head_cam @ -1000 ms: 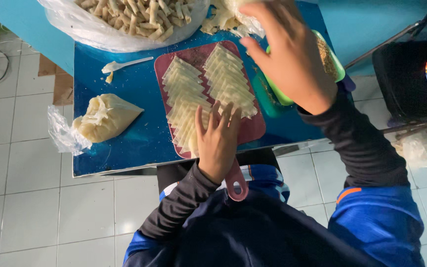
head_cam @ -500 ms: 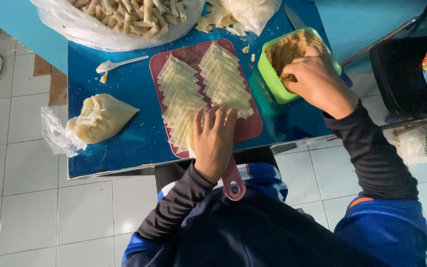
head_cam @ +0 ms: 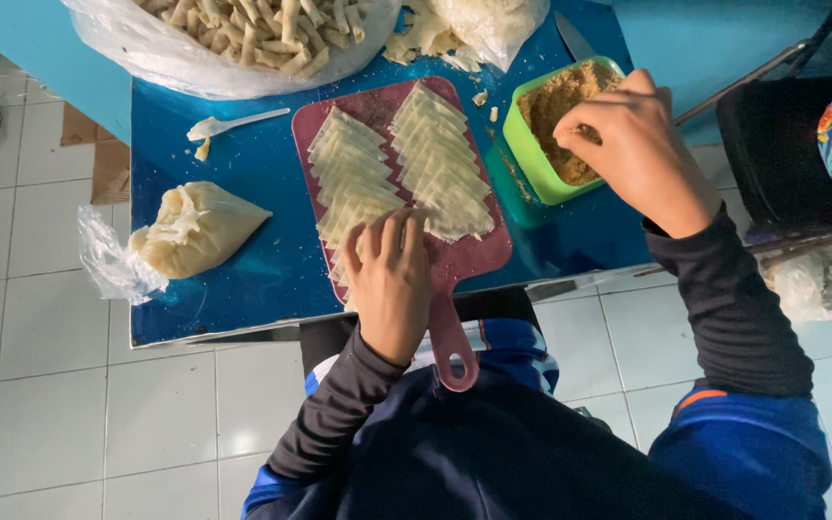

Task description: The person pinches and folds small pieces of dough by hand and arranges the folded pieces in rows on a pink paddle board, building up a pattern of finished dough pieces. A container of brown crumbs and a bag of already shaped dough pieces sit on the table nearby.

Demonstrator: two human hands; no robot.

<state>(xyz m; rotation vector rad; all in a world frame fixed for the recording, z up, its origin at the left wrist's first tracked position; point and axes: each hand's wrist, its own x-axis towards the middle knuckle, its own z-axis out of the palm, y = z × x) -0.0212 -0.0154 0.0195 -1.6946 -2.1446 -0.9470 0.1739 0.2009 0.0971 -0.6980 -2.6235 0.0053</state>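
Resting flat on wrappers, left hand; right hand pinching filling.

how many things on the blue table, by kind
cutting board, dark red: 1
rows of pastry sheets on the board: 2
green tub of brown filling: 1
clear plastic bags: 3
white spoon: 1
knife: 1
total: 9
left hand rests on the sheets; right hand is at the tub.

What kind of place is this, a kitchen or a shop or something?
Probably a home or small food-making spot, not a fitted kitchen: a small blue table on tiled floor, a red cutting board of pastry sheets, and a green tub of filling.
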